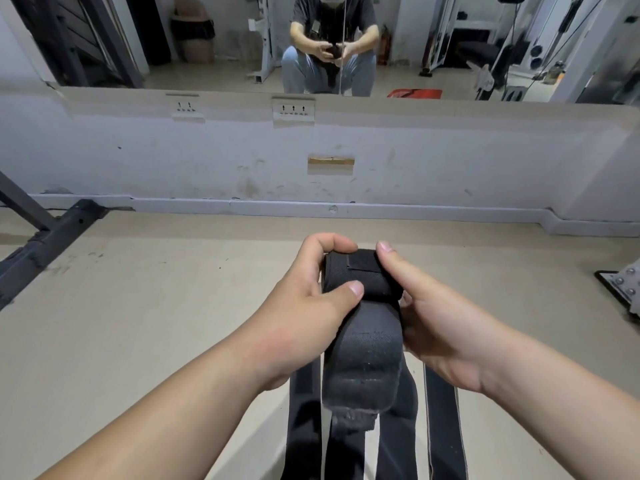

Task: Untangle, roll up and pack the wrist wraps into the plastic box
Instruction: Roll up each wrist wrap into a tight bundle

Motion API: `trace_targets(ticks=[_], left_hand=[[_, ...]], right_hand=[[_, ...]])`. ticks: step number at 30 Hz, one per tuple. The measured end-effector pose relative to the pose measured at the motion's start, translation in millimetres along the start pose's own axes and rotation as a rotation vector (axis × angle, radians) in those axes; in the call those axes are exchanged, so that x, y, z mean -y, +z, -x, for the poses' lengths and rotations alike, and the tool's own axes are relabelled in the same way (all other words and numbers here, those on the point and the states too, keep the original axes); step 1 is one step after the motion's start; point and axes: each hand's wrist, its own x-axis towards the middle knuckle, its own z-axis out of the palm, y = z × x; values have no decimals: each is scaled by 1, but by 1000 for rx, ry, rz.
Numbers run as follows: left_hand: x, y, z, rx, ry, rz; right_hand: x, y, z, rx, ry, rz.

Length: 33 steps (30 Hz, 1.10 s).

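Here we are, left hand (304, 306) clamped on the wrist wrap (362, 327), thumb pressed on the near face of the roll (360, 275) and a finger hooked over its top. Our right hand (446, 330) grips the roll's other side, one digit laid along its top edge and the rest tucked underneath, out of sight. So both hands are closed on the black roll, held in the air between them. From the roll the unrolled tail (360, 372) drops straight down toward us. Below the roll more loose straps (445, 427) hang or lie over the beige floor (138, 323); we cannot tell how tangled they are. Beyond the roll stands a scuffed wall (450, 161) with a mirror (207, 36) above it. The plastic box is nowhere in view. To roll well, we judge, we want the thumbs pinning the last turn so it cannot spring loose, the edges lined up flush, and the tail fed in under light tension, turn by turn, so the finished roll ends up tight and small enough to pack.
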Motion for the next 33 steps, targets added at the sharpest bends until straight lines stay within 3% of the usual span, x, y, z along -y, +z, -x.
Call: trace_targets(ticks=[3, 9, 16, 20, 25, 33], left_hand=[[1, 1, -1, -12, -18, 35], [-6, 5, 0, -105, -148, 286], [-5, -3, -8, -34, -245, 26], [-2, 0, -9, -138, -149, 95], [5, 2, -10, -250, -36, 96], [15, 9, -4, -177, 305, -476]], right_hand=[[-5, -1, -2, -12, -75, 77], [-15, 0, -2, -4, -201, -53], [-12, -2, -2, 3, -193, -47], [-9, -6, -4, -91, -122, -124], [-10, -4, -3, -3, 112, -66], [-4, -2, 3, 45, 91, -256]])
